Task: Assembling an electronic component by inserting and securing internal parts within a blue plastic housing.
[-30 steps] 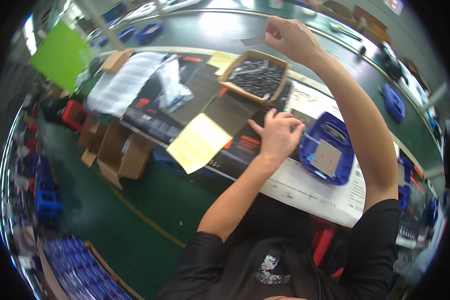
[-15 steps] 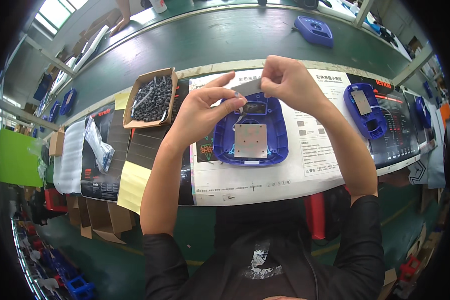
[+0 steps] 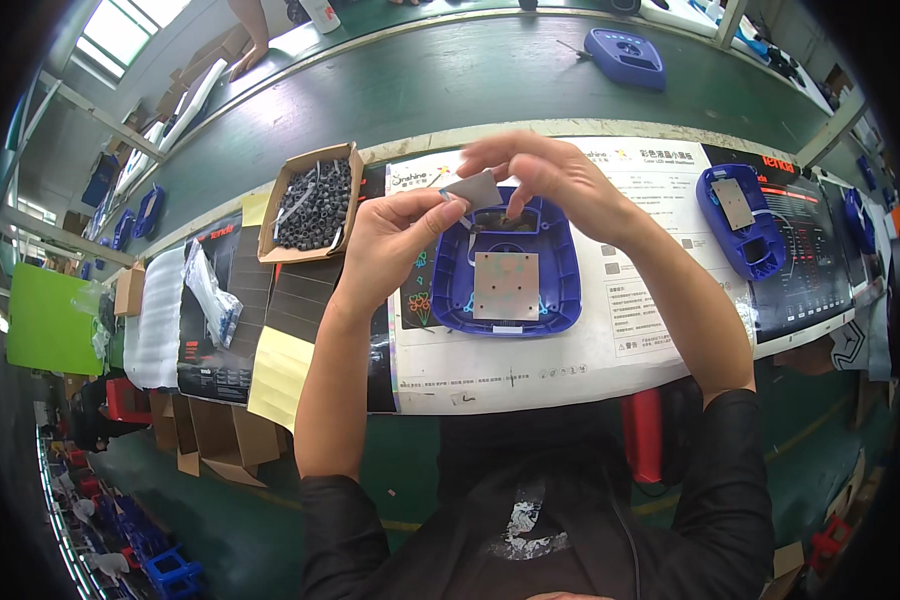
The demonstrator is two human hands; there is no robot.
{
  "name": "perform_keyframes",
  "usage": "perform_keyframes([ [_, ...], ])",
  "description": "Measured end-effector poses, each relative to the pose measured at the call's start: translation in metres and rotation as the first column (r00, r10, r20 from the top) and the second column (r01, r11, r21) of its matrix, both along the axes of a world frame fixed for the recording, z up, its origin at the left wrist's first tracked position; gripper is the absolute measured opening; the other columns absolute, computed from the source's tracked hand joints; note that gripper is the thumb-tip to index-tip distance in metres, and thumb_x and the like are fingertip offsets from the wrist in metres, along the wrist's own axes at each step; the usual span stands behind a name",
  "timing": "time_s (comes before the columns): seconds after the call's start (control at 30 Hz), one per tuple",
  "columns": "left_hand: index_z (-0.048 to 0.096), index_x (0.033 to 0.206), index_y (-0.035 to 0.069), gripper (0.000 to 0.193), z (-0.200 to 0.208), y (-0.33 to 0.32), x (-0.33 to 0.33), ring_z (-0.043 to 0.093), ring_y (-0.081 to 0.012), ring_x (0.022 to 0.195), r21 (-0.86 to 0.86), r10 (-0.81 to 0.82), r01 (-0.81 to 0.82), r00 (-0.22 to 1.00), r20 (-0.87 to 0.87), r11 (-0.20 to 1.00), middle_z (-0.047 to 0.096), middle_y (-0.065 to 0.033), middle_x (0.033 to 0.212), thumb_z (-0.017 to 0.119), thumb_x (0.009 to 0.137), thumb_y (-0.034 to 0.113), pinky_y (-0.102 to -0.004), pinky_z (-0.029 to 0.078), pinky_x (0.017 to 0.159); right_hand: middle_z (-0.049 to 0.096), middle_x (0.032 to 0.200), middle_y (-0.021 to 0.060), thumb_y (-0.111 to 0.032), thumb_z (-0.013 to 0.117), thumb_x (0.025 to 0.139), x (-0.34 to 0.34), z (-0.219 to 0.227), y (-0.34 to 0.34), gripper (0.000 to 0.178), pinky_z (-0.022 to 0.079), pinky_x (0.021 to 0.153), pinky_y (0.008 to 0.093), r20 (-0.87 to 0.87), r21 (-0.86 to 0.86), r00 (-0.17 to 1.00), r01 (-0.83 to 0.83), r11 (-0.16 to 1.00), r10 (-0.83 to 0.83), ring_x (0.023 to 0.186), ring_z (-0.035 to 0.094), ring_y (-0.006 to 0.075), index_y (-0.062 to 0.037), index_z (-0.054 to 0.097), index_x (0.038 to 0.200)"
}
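My left hand (image 3: 400, 232) pinches a small flat grey rectangular panel (image 3: 476, 188) between thumb and forefinger, above the far end of a blue plastic housing (image 3: 567, 270). Close to the panel's right side is my right hand (image 3: 560, 185), slightly blurred, its fingers apart and nothing visible in them. Inside the housing lies a square beige plate (image 3: 506, 286) with small holes. Beyond it, the housing's window-like opening is partly covered by my right fingers.
A cardboard box (image 3: 267, 243) of small black parts stands at left, near a clear plastic bag (image 3: 210, 300) and yellow paper (image 3: 280, 372). Another blue housing (image 3: 765, 258) lies at right. On the green belt (image 3: 420, 90) sits a blue unit (image 3: 625, 60); a person's arm (image 3: 253, 30) shows far left.
My right hand has gone from closed fingertips to spread fingers and moved slightly lower. The grey panel now shows tilted in my left hand. The whole view has shifted slightly.
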State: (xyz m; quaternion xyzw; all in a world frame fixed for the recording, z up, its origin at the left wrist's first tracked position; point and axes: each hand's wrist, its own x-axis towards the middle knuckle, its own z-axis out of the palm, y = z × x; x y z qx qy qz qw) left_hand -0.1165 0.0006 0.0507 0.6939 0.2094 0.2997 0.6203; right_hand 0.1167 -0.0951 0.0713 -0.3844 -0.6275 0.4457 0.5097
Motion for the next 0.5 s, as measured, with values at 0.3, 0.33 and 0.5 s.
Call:
perform_keyframes([
  [0.3, 0.08, 0.103, 0.004, 0.017, -0.007, 0.003, -0.008, 0.057, -0.0155, 0.114, 0.029, -0.149, 0.147, 0.987, 0.059, 0.989, 0.064, -0.0095, 0.126, 0.078, 0.093, 0.017, -0.0309, 0.049, 0.094, 0.077, 0.099, 0.014, -0.009, 0.079, 0.09, -0.012, 0.0, 0.006, 0.034, 0.06, 0.081, 0.0263, -0.015, -0.287, 0.993, 0.111, 0.952, -0.121, 0.088, 0.073, 0.0124, 0.0057, 0.069, 0.119],
  [0.33, 0.081, 0.102, 0.005, 0.016, -0.008, 0.003, -0.008, 0.056, -0.0181, 0.118, 0.044, -0.184, 0.182, 0.98, 0.074, 0.982, 0.063, -0.0103, 0.129, 0.079, 0.092, 0.018, -0.0346, 0.049, 0.099, 0.077, 0.099, 0.014, -0.009, 0.079, 0.09, -0.011, -0.002, 0.008, 0.034, 0.06, 0.081, 0.0263, -0.016, -0.287, 0.992, 0.114, 0.951, -0.123, 0.088, 0.073, 0.0124, 0.0057, 0.069, 0.119],
  [0.5, 0.082, 0.099, 0.008, 0.015, -0.014, 0.003, -0.005, 0.051, -0.0291, 0.134, 0.058, -0.231, 0.225, 0.963, 0.141, 0.973, 0.058, -0.015, 0.142, 0.079, 0.091, 0.019, -0.0458, 0.04, 0.113, 0.078, 0.097, 0.0115, -0.013, 0.079, 0.09, -0.002, -0.024, 0.014, 0.032, 0.059, 0.076, 0.0238, 0.002, -0.234, 0.971, 0.231, 0.944, -0.237, 0.083, 0.073, 0.0131, 0.0056, 0.072, 0.115],
])
